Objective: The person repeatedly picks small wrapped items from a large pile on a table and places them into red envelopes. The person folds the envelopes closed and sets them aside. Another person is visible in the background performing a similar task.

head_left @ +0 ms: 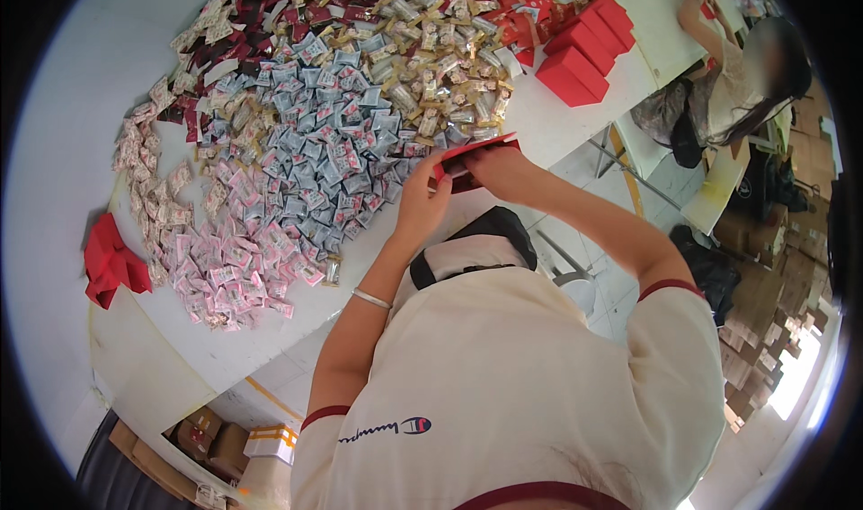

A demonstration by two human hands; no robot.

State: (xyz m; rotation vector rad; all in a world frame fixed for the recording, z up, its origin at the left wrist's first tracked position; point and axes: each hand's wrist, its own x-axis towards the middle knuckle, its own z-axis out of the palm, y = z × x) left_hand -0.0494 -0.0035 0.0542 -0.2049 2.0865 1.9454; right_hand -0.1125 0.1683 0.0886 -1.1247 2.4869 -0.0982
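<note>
My left hand (424, 197) grips the near-left side of a small red box (460, 151), held open at the table's edge in front of my body. My right hand (506, 172) reaches into the box's opening with curled fingers; whatever they hold is hidden inside. Just beyond the box lie heaped gold-wrapped sweets (431, 88). Left of my hands spreads a pile of light-blue packets (324, 141), with pink packets (229, 263) nearer me.
Several closed red boxes (575, 74) stand at the right on the white table (315, 317). A folded red box (112, 260) lies far left. Cream packets (144, 164) and dark-red packets (270, 16) edge the heap. Another person (737, 88) sits at the right; cardboard boxes (764, 303) are stacked behind.
</note>
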